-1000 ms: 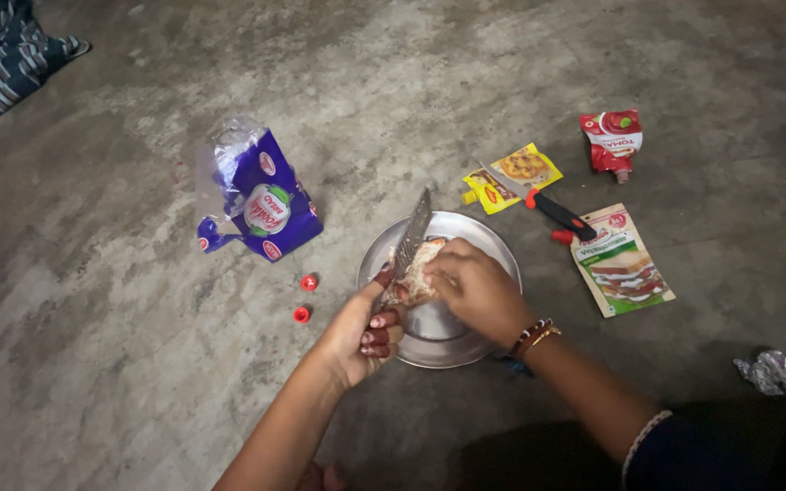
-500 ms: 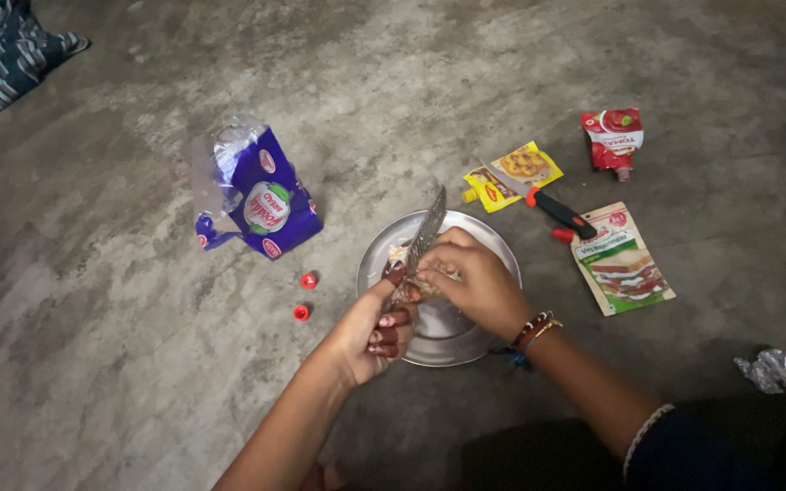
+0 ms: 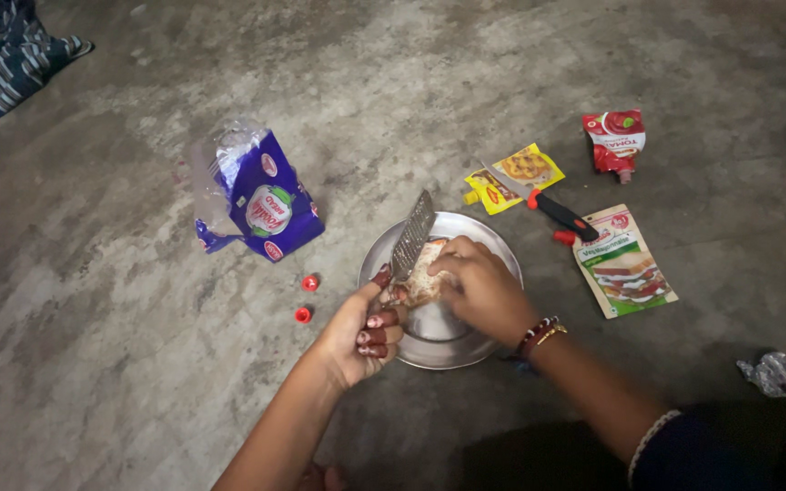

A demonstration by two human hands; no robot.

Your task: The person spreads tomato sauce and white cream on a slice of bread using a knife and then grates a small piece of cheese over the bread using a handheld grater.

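Head view, looking down at a steel plate [image 3: 466, 350] on a concrete floor [image 3: 93, 300]. Far left of the plate lies a purple bread bag [image 3: 266, 205], then two red caps [image 3: 306, 298] just beside the rim. Your left hand [image 3: 357, 332] is clenched around the handle of a flat metal grater [image 3: 412, 235], tilted over the plate. Your right hand [image 3: 479, 289] grips a pale, soft-looking sandwich [image 3: 420, 277] against the grater, above the plate's middle. It looks light and crumbly, so hold it by its edges, gently. Right of the plate lie a yellow sachet [image 3: 513, 175], a red-handled knife [image 3: 552, 212], a sandwich-spread pouch [image 3: 625, 262] and a red ketchup pouch [image 3: 615, 138].
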